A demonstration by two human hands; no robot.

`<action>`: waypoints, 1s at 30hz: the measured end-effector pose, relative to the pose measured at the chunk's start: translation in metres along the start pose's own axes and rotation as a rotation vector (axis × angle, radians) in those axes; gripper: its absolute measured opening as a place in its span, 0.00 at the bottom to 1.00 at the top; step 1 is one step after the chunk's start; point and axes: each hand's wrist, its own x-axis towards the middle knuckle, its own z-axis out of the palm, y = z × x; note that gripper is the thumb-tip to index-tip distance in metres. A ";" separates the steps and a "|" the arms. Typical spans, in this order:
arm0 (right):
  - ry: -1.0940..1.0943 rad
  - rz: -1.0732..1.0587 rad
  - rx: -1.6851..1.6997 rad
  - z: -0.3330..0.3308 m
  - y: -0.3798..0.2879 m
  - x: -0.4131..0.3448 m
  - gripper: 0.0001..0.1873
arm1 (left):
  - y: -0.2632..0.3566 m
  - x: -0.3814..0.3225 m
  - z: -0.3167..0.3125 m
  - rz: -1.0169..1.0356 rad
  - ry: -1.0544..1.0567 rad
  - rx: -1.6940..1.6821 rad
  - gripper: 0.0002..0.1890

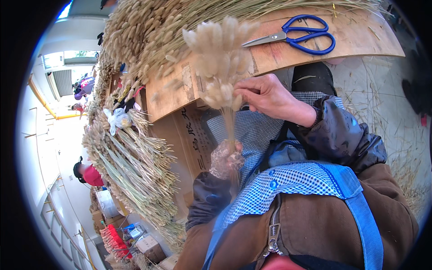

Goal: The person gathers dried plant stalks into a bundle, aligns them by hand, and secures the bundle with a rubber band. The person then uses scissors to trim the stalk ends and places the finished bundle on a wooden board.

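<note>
My left hand [226,160], in a patterned glove, is closed around the stems of an upright bunch of dried bunny-tail grass [219,60]. The fluffy heads are slightly blurred. My right hand [266,96] is bare and touches or nearly touches the lower heads on the bunch's right side, thumb and index finger close together; whether a stem is between them cannot be told. Blue-handled scissors [280,36] lie on the wooden board [364,37] beyond the bunch, blades pointing left. A large pile of loose bunny-tail grass [135,37] covers the board's far left.
Tied bundles of dried grass [135,165] are stacked at the left beside a cardboard box [189,141] bearing writing. A white plastic bag [117,119] sits on them. A person in red [91,175] is farther left. Stem scraps [374,98] litter the floor at the right.
</note>
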 end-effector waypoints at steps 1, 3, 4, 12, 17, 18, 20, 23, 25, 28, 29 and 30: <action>-0.014 0.021 -0.007 -0.001 -0.001 -0.001 0.08 | -0.001 0.001 -0.001 0.002 -0.039 -0.011 0.15; 0.055 0.082 -0.104 -0.005 -0.005 -0.002 0.09 | -0.002 0.003 -0.003 0.008 -0.128 -0.063 0.15; 0.087 0.111 -0.153 -0.007 -0.008 -0.003 0.10 | -0.003 0.002 -0.004 0.031 -0.076 -0.025 0.15; 0.084 0.075 -0.251 0.012 -0.018 -0.033 0.13 | -0.003 0.002 -0.006 0.027 -0.017 -0.026 0.17; 0.192 -0.039 -0.421 0.020 -0.001 -0.019 0.12 | -0.002 0.001 -0.005 0.023 0.038 -0.022 0.16; 0.201 -0.035 -0.386 0.018 0.001 -0.018 0.12 | -0.002 0.001 -0.006 0.020 0.019 -0.028 0.16; 0.186 -0.026 -0.317 0.013 0.004 -0.016 0.12 | -0.001 0.003 -0.008 0.014 -0.037 -0.046 0.16; 0.131 0.029 -0.137 0.007 0.005 -0.014 0.11 | -0.001 0.005 -0.011 0.009 -0.100 -0.074 0.15; 0.114 0.053 -0.062 0.004 0.003 -0.011 0.11 | -0.002 0.006 -0.011 0.009 -0.124 -0.078 0.16; 0.104 0.053 -0.038 0.002 0.001 -0.007 0.13 | -0.003 0.006 -0.010 -0.004 -0.134 -0.089 0.16; 0.093 0.053 -0.020 0.003 0.001 -0.006 0.13 | -0.003 0.007 -0.010 0.009 -0.110 -0.061 0.16; 0.081 0.053 -0.001 0.004 0.001 -0.005 0.14 | -0.003 0.007 -0.010 0.016 -0.100 -0.055 0.16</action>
